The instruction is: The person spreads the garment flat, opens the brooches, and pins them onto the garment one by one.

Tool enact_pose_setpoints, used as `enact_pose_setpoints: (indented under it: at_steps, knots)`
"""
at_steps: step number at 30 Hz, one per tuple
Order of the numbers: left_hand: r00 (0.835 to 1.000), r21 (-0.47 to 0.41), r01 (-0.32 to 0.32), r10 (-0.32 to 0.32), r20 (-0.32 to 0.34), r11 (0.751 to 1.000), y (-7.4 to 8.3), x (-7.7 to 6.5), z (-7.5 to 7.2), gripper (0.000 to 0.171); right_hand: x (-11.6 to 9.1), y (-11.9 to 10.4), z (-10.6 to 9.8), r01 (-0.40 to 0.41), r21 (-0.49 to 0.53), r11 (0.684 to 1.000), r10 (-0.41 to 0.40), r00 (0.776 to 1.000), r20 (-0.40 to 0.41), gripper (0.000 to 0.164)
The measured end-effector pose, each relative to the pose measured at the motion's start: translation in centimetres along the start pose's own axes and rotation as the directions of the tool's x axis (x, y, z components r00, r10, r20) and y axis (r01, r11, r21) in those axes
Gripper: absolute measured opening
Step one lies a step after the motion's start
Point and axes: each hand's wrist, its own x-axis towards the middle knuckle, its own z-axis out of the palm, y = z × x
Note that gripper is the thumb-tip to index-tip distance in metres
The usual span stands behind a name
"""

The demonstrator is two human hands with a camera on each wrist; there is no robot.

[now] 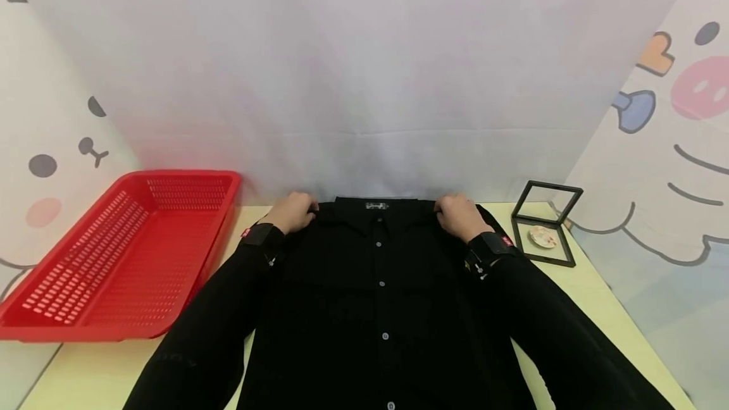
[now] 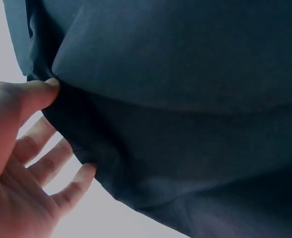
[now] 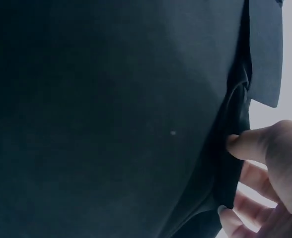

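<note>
A black button-up shirt [image 1: 342, 283] is spread front side up on the table, its collar at the far end and a line of pale buttons down the middle. My left hand [image 1: 292, 211] pinches the left shoulder edge; in the left wrist view the thumb lies over the cloth [image 2: 185, 89] and the other fingers pass beneath. At the opposite shoulder, my right hand [image 1: 460, 215] pinches the fabric [image 3: 111, 124] near a collar point, thumb on top. The shirt's lower end runs out of the head view.
A red perforated plastic basket [image 1: 228, 207] stands on the left side of the pale yellow table [image 1: 615, 321]. To the right, a black-framed clear case [image 1: 515, 239] with its lid raised holds a small pale round item [image 1: 542, 237]. White curtain-like cloth [image 1: 364, 68] hangs behind.
</note>
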Motion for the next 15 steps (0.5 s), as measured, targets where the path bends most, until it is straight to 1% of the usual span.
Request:
enact_pose_setpoints:
  at_steps: [3, 6, 9, 10, 12, 14, 15]
  knots:
    - [0.999, -0.03, -0.019, 0.018, -0.038, 0.999, -0.1, 0.1, -0.4, 0.022, 0.1, 0.0, -0.4, -0.027, 0.057, 0.998, 0.029, 0.999, -0.029, 0.02]
    - [0.996, -0.054, -0.048, 0.044, -0.072, 0.997, -0.1, 0.1, -1.1, 0.021, 0.2, 0.1, -1.1, -0.042, 0.117, 0.992, 0.049, 0.997, -0.057, 0.02]
    - [0.995, -0.058, -0.074, 0.069, -0.078, 0.996, 0.2, -0.2, -1.8, 0.022, -0.1, 0.3, -1.7, -0.04, 0.152, 0.988, 0.052, 0.996, -0.073, 0.02]
    - [0.994, -0.057, -0.085, 0.081, -0.072, 0.995, 0.4, -0.3, -2.0, 0.021, -0.2, 0.4, -1.8, -0.035, 0.165, 0.986, 0.047, 0.996, -0.071, 0.02]
    - [0.993, -0.054, -0.113, 0.111, -0.045, 0.992, 0.7, -0.7, -2.1, 0.02, -0.5, 0.5, -1.8, -0.024, 0.174, 0.984, 0.031, 0.999, -0.04, 0.02]
    - [0.989, -0.06, -0.148, 0.149, 0.013, 0.987, 0.9, -1.0, -1.8, 0.017, -0.9, 0.7, -1.7, -0.031, 0.181, 0.983, 0.025, 0.999, 0.031, 0.02]
    - [0.985, -0.068, -0.158, 0.162, 0.053, 0.985, 0.9, -1.2, -1.6, 0.016, -1.0, 0.7, -1.6, -0.036, 0.179, 0.983, 0.022, 0.997, 0.078, 0.02]
